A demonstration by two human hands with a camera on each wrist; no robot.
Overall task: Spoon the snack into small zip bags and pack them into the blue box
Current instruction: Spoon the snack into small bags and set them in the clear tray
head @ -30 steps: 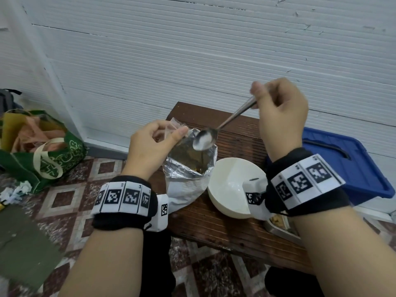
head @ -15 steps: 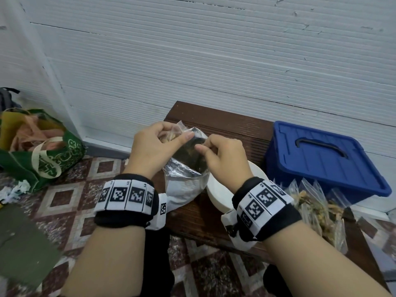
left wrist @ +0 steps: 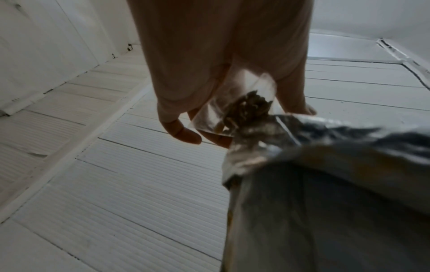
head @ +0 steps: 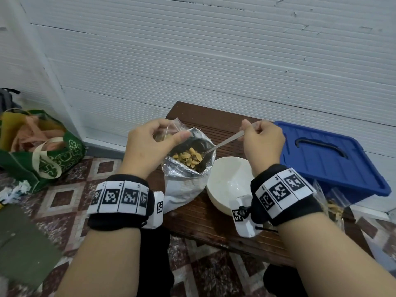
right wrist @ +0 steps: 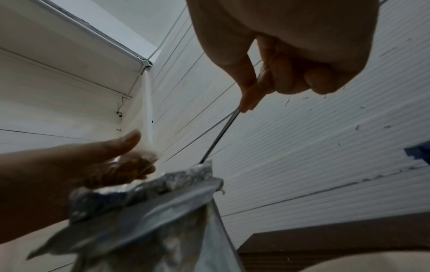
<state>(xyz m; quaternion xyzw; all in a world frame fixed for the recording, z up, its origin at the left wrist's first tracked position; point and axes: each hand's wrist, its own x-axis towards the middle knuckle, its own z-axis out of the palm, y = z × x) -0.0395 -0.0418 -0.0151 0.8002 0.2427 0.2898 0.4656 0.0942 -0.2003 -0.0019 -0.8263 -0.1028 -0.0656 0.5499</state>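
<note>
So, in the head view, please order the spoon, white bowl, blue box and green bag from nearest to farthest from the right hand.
From the right hand:
1. spoon, pinched in its fingers
2. white bowl, just below it
3. blue box, to its right
4. green bag, far left on the floor

You are in a home, down low by the floor in a plain corner. The white wall (head: 192,61) has long thin lines and little chips in the paint. The floor (head: 64,198) has red and cream tiles in diamond shapes. A low brown wooden table (head: 216,224) stands against the wall. A green shopping bag (head: 62,155) stuffed with things sits on the floor near it.
</note>
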